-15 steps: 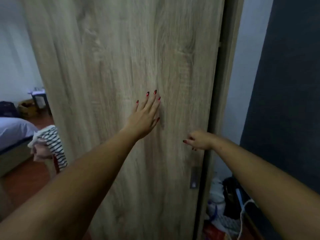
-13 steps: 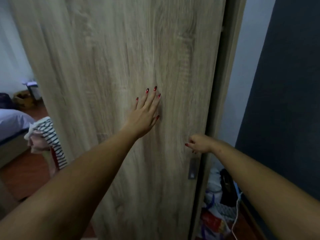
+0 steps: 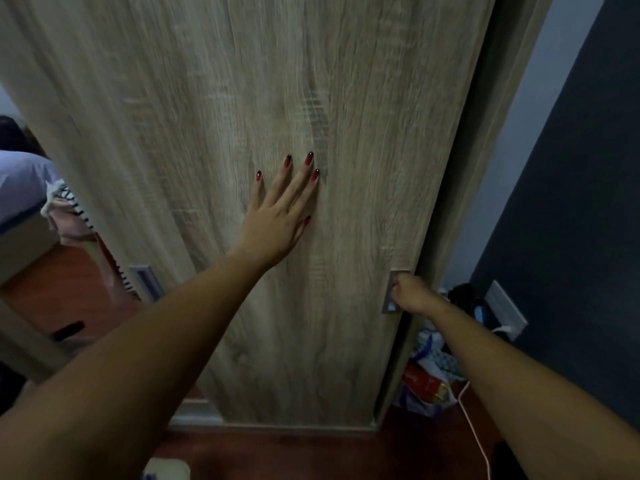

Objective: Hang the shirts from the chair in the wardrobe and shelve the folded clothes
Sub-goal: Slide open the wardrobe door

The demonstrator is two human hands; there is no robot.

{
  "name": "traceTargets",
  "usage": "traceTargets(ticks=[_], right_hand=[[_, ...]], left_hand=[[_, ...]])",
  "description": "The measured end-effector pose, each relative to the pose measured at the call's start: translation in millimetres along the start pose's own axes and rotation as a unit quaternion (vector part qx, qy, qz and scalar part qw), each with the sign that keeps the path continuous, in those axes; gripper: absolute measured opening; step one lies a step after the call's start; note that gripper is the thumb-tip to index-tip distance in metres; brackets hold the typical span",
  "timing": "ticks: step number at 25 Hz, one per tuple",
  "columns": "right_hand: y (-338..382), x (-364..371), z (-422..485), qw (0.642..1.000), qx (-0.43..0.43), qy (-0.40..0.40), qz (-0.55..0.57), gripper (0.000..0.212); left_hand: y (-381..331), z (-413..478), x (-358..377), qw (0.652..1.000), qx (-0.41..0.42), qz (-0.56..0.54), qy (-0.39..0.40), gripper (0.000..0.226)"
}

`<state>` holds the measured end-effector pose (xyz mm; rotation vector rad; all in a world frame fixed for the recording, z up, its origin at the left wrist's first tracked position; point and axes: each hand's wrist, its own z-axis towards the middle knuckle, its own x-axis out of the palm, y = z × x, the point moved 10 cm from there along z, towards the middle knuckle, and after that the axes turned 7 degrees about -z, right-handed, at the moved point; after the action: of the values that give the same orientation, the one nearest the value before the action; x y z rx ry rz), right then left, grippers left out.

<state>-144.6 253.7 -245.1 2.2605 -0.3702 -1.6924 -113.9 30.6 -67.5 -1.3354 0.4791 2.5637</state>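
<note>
Two bare forearms reach forward from the lower corners of the view. Below them lies a reddish-brown wooden floor [image 3: 311,455], and a white cable [image 3: 476,434] runs across it on the right.

Past the arms, the wood-grain wardrobe door [image 3: 346,98] fills most of the view. The left hand [image 3: 277,223] lies flat against the middle of the door, palm on the wood. Its fingers [image 3: 298,188] are straight, slightly spread and holding nothing; the nails are painted red. Lower and to the right, the right hand [image 3: 412,294] is at the door's right edge, with its fingers curled into the recessed metal handle [image 3: 389,303] and gripping it. A second recessed handle [image 3: 147,284] sits near the door's left edge.

Right of the door, in the gap beside the wardrobe, a heap of bags [image 3: 429,379] lies on the floor. Above them, a white socket plate [image 3: 505,311] with a plug in it is fixed to the dark wall [image 3: 571,202].

Farther off, past the door's left edge, the shirts [image 3: 67,206] hang in a bundle, a black-and-white striped one over something pink. The door hides most of what carries them. Behind them stands a bed [image 3: 20,178] with a pale blue cover.
</note>
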Motion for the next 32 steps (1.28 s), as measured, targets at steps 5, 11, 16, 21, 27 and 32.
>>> traceTargets(ticks=[5, 11, 16, 21, 27, 32], right_hand=[[3, 12, 6, 0.997, 0.008, -0.003, 0.073, 0.028], [48, 41, 11, 0.993, -0.048, 0.029, 0.104, 0.036], [117, 63, 17, 0.99, -0.096, 0.058, 0.086, 0.034], [197, 98, 23, 0.975, -0.209, 0.08, -0.002, 0.03], [289, 123, -16, 0.86, -0.457, -0.075, -0.214, 0.047], [321, 145, -15, 0.723, -0.548, -0.164, -0.387, 0.07]], left_hand=[[14, -7, 3, 1.0, -0.023, 0.01, -0.006, 0.066], [65, -34, 11, 0.998, -0.059, 0.021, -0.008, 0.067], [131, -64, 18, 0.994, -0.108, 0.019, -0.012, 0.071], [206, -100, 16, 0.987, -0.156, 0.0, -0.02, 0.073], [278, -144, 10, 0.972, -0.229, -0.035, -0.041, 0.075], [312, -170, 13, 0.941, -0.32, -0.09, -0.063, 0.076]])
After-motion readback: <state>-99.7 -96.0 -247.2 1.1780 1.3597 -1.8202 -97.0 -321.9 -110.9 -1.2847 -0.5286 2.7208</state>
